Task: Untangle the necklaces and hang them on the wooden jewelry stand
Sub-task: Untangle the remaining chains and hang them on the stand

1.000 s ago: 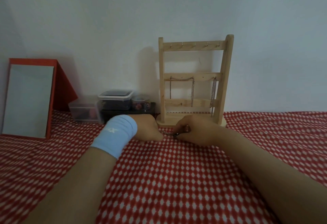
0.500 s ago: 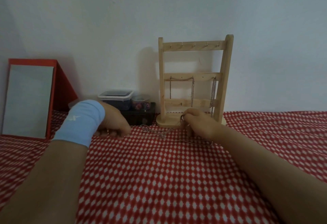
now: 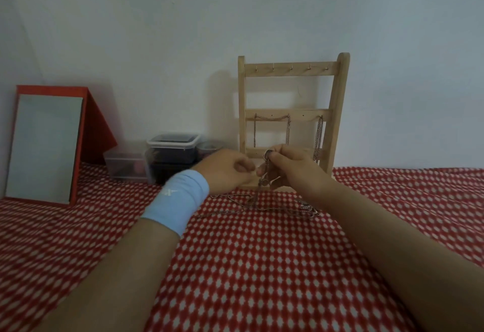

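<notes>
The necklace (image 3: 264, 177) is pinched by right hand (image 3: 291, 168) fingers; left hand (image 3: 227, 169) fingers curl beside it, grip unclear.

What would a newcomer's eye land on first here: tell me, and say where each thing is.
Two hands meet in the middle, in front of the wooden stand: the right hand pinches a tangled necklace that trails onto the red checked cloth, the left hand, above a blue wristband, close beside it. Chains hang from the stand's middle bar, and a red-framed mirror leans at far left.
</notes>
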`<action>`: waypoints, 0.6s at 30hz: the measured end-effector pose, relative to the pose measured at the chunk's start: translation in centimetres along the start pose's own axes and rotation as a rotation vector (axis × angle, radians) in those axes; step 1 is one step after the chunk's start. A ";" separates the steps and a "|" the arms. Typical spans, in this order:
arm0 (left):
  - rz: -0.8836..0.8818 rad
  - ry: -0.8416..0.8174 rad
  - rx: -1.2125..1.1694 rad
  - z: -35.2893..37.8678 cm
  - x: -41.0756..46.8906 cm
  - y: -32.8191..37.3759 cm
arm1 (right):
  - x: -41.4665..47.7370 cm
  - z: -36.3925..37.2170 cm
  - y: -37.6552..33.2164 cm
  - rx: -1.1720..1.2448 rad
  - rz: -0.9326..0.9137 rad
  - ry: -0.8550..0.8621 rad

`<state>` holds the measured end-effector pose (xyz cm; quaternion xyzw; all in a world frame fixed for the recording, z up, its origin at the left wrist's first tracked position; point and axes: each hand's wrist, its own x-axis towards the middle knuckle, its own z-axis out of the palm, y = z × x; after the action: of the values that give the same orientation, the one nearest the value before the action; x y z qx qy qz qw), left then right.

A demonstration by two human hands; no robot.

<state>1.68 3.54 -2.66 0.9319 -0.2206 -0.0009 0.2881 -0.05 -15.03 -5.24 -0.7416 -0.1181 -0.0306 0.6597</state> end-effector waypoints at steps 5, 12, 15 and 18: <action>-0.021 -0.033 -0.482 2.8 0.1 0.2 | 0.0 -0.2 -0.3 0.070 0.000 0.085; -0.048 -0.072 -0.685 2.2 -0.3 -0.9 | 0.0 -0.3 -0.1 -0.003 0.050 0.113; -0.097 -0.040 -0.809 1.6 -0.5 -1.0 | 0.0 -0.4 0.0 -0.049 0.045 0.120; -0.077 -0.015 -0.774 1.5 -0.6 -1.1 | -0.1 -0.6 0.0 -0.041 0.016 0.088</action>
<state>1.43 3.78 -4.54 0.7619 -0.1708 -0.1015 0.6164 -0.06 -15.64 -5.20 -0.7538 -0.0822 -0.0604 0.6492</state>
